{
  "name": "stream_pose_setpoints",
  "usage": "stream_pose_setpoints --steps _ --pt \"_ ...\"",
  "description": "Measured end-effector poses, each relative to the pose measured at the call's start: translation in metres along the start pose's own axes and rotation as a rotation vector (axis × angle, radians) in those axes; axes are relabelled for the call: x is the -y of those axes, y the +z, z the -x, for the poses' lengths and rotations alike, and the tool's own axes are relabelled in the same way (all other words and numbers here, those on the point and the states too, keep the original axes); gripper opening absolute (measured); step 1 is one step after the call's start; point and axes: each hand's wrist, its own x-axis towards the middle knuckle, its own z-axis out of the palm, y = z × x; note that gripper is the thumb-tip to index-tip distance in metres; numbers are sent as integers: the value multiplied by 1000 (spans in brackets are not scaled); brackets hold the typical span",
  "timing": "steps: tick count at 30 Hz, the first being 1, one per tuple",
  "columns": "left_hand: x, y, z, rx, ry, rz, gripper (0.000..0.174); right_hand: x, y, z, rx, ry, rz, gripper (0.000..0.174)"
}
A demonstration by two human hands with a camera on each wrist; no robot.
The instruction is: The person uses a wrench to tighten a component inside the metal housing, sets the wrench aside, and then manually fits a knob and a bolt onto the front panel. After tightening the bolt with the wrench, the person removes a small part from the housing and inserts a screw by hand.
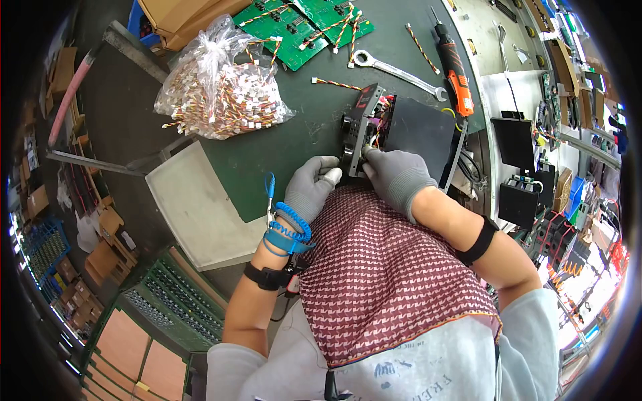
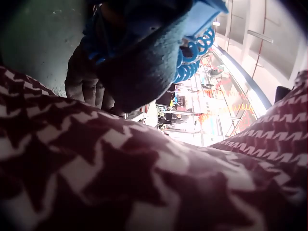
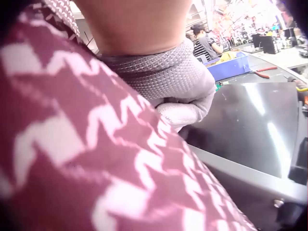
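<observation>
The black electronics unit [image 1: 420,137] sits at the near edge of the worktop [image 1: 257,170], right in front of the person's patterned apron [image 1: 394,267], presumably so the person can look straight down into it and reach it with bent elbows. Its front panel [image 1: 359,137] stands upright beside the dark cover, with a bundle of coloured wires [image 1: 382,120] showing in the gap between them.

The hands meet at the panel's near end from opposite sides, which probably steadies it while the fingers work in a narrow space. The left hand [image 1: 313,184] is at the outer face, fingers bent and thumb drawn near them; whether it pinches anything there cannot be told. The right hand [image 1: 400,174] lies against the inner side, its fingers curled in toward the gap; their tips are hidden, so what they hold, if anything, cannot be told either.

A combination wrench [image 1: 401,75] and an orange power screwdriver [image 1: 459,83] lie just beyond the unit, likely kept within easy reach. The bag of cables [image 1: 227,97] rests to the left, near the green circuit boards [image 1: 281,37], perhaps as ready stock. A blue coiled cord [image 1: 294,220] circles the left wrist, likely for grounding against static.
</observation>
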Motion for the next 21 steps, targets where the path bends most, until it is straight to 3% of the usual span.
stream_pose_setpoints --steps 6,8,9,11,12,13,16,21 --pt "-1 2 1 -8 -18 26 33 -13 -3 4 -64 -41 -161 25" --pt "1 1 1 -10 -27 27 34 -25 -6 14 34 -142 -441 28" --pt "2 0 1 -9 -2 14 34 -26 -3 15 40 -143 -443 28" --pt "2 0 -1 -9 25 1 34 -29 5 14 -145 -25 -509 27" --pt "1 0 -1 -7 15 1 34 -32 12 11 -301 -110 -446 27" --pt "0 -1 -1 -3 3 0 34 -29 10 9 -300 -109 -449 27" --pt "2 0 -2 -6 -1 0 35 -20 1 0 -146 -58 -149 30" --pt "-2 2 0 -13 -15 13 35 -5 -4 -4 50 -9 22 29"
